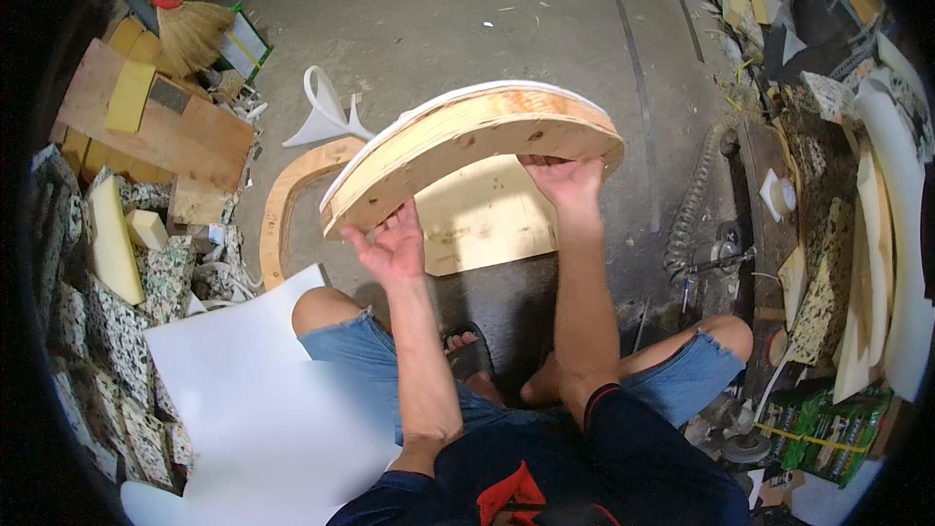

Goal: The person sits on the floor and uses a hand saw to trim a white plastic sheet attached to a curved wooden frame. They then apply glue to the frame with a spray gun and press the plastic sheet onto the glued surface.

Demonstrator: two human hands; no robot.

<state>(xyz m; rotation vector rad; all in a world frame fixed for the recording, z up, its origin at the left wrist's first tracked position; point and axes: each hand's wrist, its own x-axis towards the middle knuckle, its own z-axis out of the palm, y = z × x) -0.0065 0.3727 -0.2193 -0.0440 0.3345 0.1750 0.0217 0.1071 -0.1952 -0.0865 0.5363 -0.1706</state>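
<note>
I hold a curved, half-moon wooden frame [458,144] in front of me, above the floor. Its sides look like plywood, and a thin white layer runs along its outer curved rim. My left hand [392,245], palm up, grips the inner edge near the left end. Toward the right end, my right hand [567,181] holds the same inner edge, fingers tucked behind it and partly hidden. Beneath the frame lies a pale flat board [492,229]. A second curved wooden piece [273,224] rests on the floor to the left, partly covered by the held frame.
A white sheet [234,380] spreads by my left knee. Beyond the frame lies a looped white offcut [323,117]. Speckled foam blocks [117,409] and a broom [195,34] crowd the left. On the right are a coiled hose [693,200] and tall foam pieces [891,234].
</note>
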